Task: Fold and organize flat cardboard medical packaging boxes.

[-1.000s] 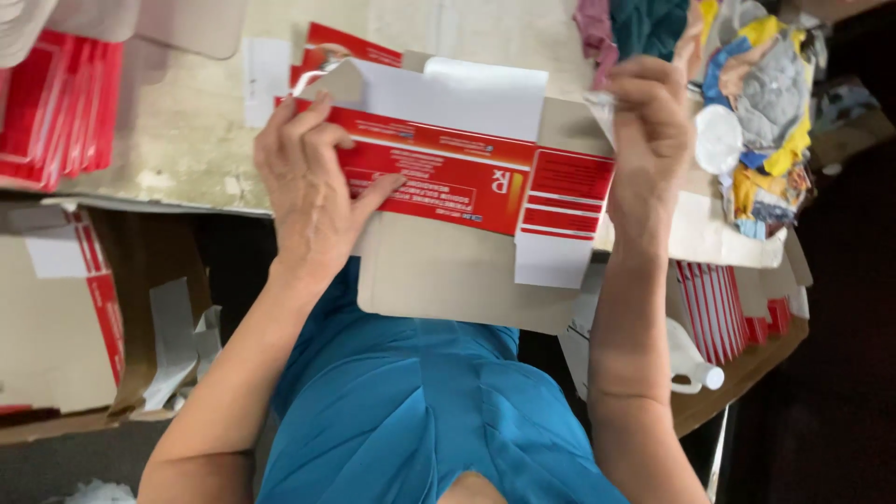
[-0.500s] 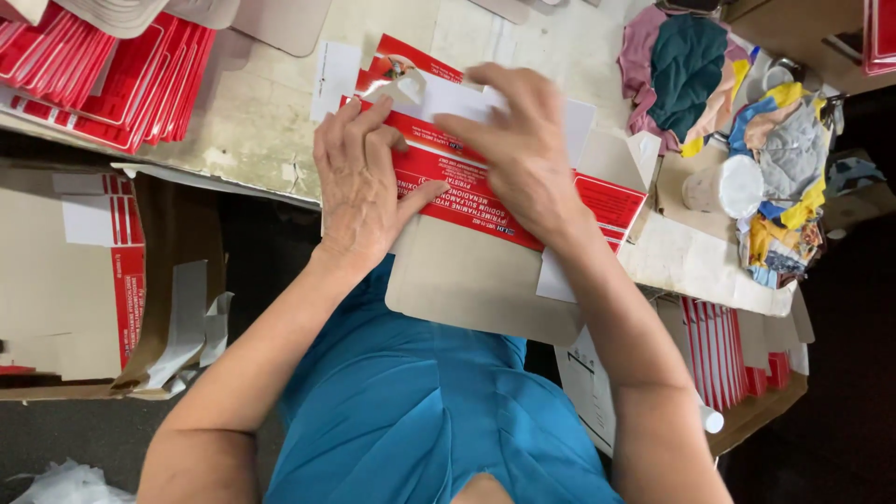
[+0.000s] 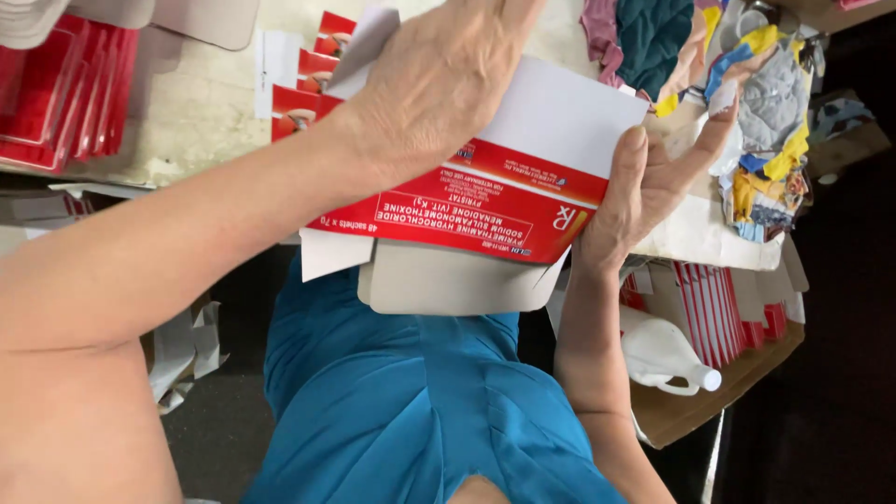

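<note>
Carton (image 3: 485,201), red and white, flat-folded, sits over the near edge of the tabletop (image 3: 177,121), part of it hanging past that edge above the person's blue top (image 3: 401,401). Left hand (image 3: 439,84) lies palm-down on the carton's top face, fingers bent over its far side, pressing. Right hand (image 3: 653,182) clamps the carton's right end: thumb on the red printed face, fingers spread behind it. Both hands hold the carton; neither is empty.

Grey-brown flap (image 3: 448,280) of the carton sticks out under the red face, toward the body. More red flats (image 3: 303,93) lie on the tabletop just behind the left wrist. Stack of red cartons (image 3: 65,98) stands at the tabletop's far left corner area. Rag pile (image 3: 737,103), mixed colours, sits at the right end, just beside the right hand's fingertips. White jug (image 3: 663,355) lies on its side in a cardboard tray (image 3: 728,383) below the tabletop's right edge.
</note>
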